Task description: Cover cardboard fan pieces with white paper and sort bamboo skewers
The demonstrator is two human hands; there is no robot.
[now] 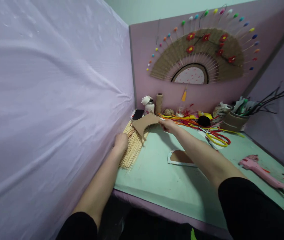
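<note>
An arch-shaped piece of brown cardboard is in my right hand, pinched at its right end. Its left part lies over a thick bundle of thin bamboo sticks at the table's left edge. My left hand is curled at the left side of that bundle, against the sticks; its fingertips are hidden. Below my right forearm lies a half-round cardboard piece with a white edge, partly covered by the arm.
Scissors with yellow and red handles and coloured pipe cleaners lie toward the back. A pink glue gun is at right. A pot of twigs stands behind. A decorated fan hangs on the back panel. Draped sheeting borders the left.
</note>
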